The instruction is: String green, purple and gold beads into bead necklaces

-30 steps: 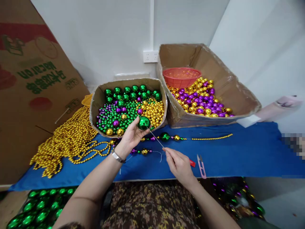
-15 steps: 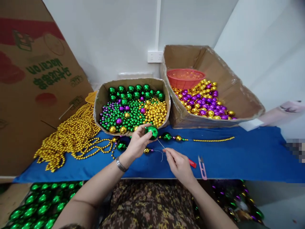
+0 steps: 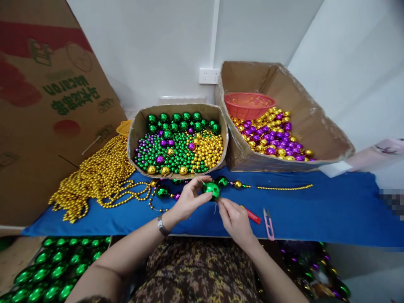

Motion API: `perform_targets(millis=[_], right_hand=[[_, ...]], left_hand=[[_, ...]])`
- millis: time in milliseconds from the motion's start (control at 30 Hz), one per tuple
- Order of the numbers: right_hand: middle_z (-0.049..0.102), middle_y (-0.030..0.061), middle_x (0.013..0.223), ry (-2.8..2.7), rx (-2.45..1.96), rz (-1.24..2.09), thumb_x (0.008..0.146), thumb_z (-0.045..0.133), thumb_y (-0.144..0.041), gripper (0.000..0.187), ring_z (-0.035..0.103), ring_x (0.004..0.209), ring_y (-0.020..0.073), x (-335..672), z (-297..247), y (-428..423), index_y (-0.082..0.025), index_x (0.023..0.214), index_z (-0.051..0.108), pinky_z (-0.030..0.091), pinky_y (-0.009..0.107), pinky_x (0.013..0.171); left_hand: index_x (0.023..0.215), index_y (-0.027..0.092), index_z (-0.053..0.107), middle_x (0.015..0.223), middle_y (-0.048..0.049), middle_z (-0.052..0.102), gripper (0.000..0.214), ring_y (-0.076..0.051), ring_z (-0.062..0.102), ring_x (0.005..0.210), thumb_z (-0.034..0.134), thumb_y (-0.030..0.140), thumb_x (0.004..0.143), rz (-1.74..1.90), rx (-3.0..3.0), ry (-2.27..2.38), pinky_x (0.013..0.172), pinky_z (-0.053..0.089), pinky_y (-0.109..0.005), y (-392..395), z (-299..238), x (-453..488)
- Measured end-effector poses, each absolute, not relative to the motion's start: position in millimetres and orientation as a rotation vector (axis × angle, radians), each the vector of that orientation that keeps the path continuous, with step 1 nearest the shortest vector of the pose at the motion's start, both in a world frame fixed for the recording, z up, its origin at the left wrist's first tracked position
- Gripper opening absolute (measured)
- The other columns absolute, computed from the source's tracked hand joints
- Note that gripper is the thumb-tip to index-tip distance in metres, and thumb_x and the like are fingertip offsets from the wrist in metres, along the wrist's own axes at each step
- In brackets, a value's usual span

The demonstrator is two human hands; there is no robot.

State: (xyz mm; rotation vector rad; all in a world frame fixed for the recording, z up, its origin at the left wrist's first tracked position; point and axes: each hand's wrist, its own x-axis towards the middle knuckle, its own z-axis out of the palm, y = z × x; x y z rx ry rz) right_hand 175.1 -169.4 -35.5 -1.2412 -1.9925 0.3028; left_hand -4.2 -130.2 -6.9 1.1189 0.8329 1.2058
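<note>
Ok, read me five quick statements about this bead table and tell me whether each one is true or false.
1. The left hand holds a big green ball. True.
2. The pink scissors are in the grip of the right hand. False: they lie on the blue cloth, apart from both hands.
3. A red basket sits inside the box on the right. True.
4. The heap of gold bead strings is at the right end of the table. False: it is at the left end, beside the printed carton.
5. A silver band is on the left wrist. True.
</note>
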Motion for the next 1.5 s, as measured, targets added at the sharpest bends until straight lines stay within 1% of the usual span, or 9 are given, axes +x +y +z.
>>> perform_targets(millis=[200, 267, 400, 533, 633, 767, 867, 967, 1500], right_hand=[[0.071, 0.0056, 0.080, -1.923, -1.294, 0.317, 0.098, 0.041, -0.026, 0.023, 0.066, 0.067, 0.0165, 188, -31, -171, -0.019, 0.095, 0.063, 0.051, 0.027, 0.066], [0.071, 0.0057, 0.080, -1.919, -1.300, 0.304, 0.099, 0.040, -0.026, 0.023, 0.066, 0.067, 0.0167, 189, -31, -170, -0.019, 0.094, 0.062, 0.050, 0.028, 0.065], [0.071, 0.0063, 0.080, -1.910, -1.297, 0.278, 0.098, 0.041, -0.026, 0.024, 0.067, 0.068, 0.0175, 185, -32, -168, -0.019, 0.095, 0.063, 0.050, 0.028, 0.064], [0.071, 0.0071, 0.083, -1.892, -1.296, 0.259, 0.097, 0.041, -0.026, 0.025, 0.068, 0.072, 0.0184, 185, -33, -167, -0.019, 0.096, 0.065, 0.051, 0.029, 0.066], [0.071, 0.0072, 0.081, -1.894, -1.308, 0.256, 0.098, 0.040, -0.026, 0.025, 0.067, 0.072, 0.0184, 189, -34, -168, -0.019, 0.096, 0.064, 0.051, 0.029, 0.067], [0.070, 0.0064, 0.080, -1.881, -1.311, 0.287, 0.098, 0.041, -0.027, 0.024, 0.066, 0.070, 0.0181, 192, -32, -169, -0.019, 0.096, 0.063, 0.051, 0.028, 0.067], [0.070, 0.0063, 0.080, -1.878, -1.302, 0.307, 0.099, 0.041, -0.027, 0.024, 0.066, 0.070, 0.0178, 189, -28, -170, -0.019, 0.098, 0.064, 0.050, 0.028, 0.067], [0.069, 0.0060, 0.078, -1.905, -1.291, 0.302, 0.099, 0.040, -0.026, 0.025, 0.065, 0.069, 0.0174, 185, -26, -170, -0.019, 0.097, 0.064, 0.050, 0.028, 0.067], [0.068, 0.0048, 0.074, -1.971, -1.251, 0.176, 0.099, 0.041, -0.022, 0.023, 0.065, 0.066, 0.0155, 183, -27, -170, -0.016, 0.093, 0.063, 0.048, 0.026, 0.064]], left_hand=[[0.110, 0.019, 0.065, 0.111, -0.0100, 0.068, 0.029, -0.022, 0.063, 0.102, 0.060, 0.035, 0.087, 1.276, 1.594, 1.209, 0.085, 0.051, -0.033, -83, 14, -35], [0.107, 0.017, 0.064, 0.104, -0.0104, 0.070, 0.023, -0.022, 0.064, 0.096, 0.054, 0.028, 0.089, 1.031, 1.967, 1.499, 0.083, 0.050, -0.034, -55, 18, -40], [0.100, 0.014, 0.065, 0.095, -0.0153, 0.069, 0.020, -0.030, 0.063, 0.098, 0.052, 0.016, 0.086, 0.397, 2.337, 1.798, 0.083, 0.049, -0.042, -10, 15, -33], [0.093, 0.012, 0.066, 0.091, -0.0174, 0.068, 0.021, -0.032, 0.063, 0.099, 0.052, 0.006, 0.079, 0.365, 2.330, 1.799, 0.082, 0.049, -0.042, 6, 7, -18], [0.100, 0.013, 0.067, 0.095, -0.0165, 0.068, 0.024, -0.032, 0.063, 0.099, 0.054, 0.009, 0.080, 0.399, 2.321, 1.792, 0.082, 0.049, -0.042, 3, 8, -18], [0.113, 0.017, 0.064, 0.098, -0.0109, 0.069, 0.030, -0.023, 0.065, 0.089, 0.053, 0.026, 0.088, 0.770, 1.947, 1.551, 0.076, 0.051, -0.035, -18, 19, -27], [0.107, 0.017, 0.066, 0.093, -0.0081, 0.069, 0.030, -0.017, 0.065, 0.080, 0.062, 0.034, 0.083, 1.042, 1.270, 1.103, 0.067, 0.051, -0.029, -42, 27, -33], [0.098, 0.018, 0.068, 0.085, -0.0052, 0.068, 0.027, -0.014, 0.064, 0.075, 0.073, 0.030, 0.075, 1.081, 0.926, 0.881, 0.065, 0.051, -0.026, -62, 31, -34], [0.095, 0.014, 0.068, 0.080, -0.0027, 0.067, 0.026, -0.012, 0.066, 0.073, 0.078, 0.024, 0.073, 1.113, 0.692, 0.780, 0.061, 0.053, -0.021, -85, 28, -28]])
